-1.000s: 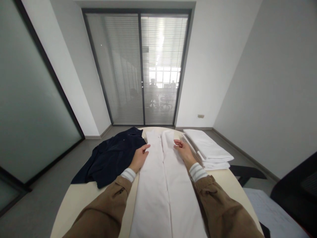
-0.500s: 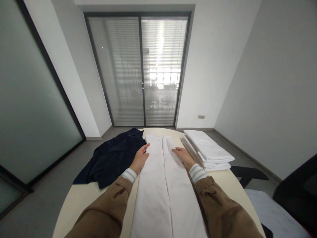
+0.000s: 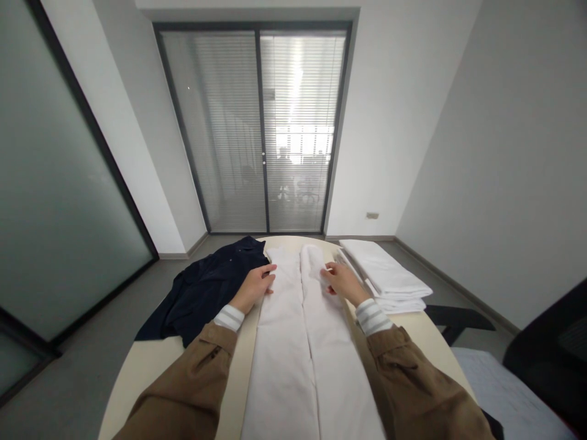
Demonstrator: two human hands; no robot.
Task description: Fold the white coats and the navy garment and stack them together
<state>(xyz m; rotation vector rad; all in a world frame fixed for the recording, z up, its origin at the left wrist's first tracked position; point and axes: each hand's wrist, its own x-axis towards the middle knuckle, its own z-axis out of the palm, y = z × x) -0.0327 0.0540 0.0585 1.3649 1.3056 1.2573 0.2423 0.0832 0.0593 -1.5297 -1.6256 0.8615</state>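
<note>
Head: white cloth (image 3: 279, 345) between left grip (image 3: 254, 286) and right grip (image 3: 345, 283), both half-curled; hold unclear

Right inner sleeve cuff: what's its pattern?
The right inner sleeve cuff has grey-and-white stripes, best in the head view.

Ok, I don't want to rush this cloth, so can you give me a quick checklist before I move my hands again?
1. Left hand at the left edge of the white cloth: ok.
2. Right hand at its right edge: ok.
3. Firm grip on both edges: cannot tell.
4. Two long halves meeting without a gap: not ok, a dark slit shows between them.
5. Folded white stack apart from the cloth: ok.
6. Near end on the table: cannot tell, out of frame.
</note>
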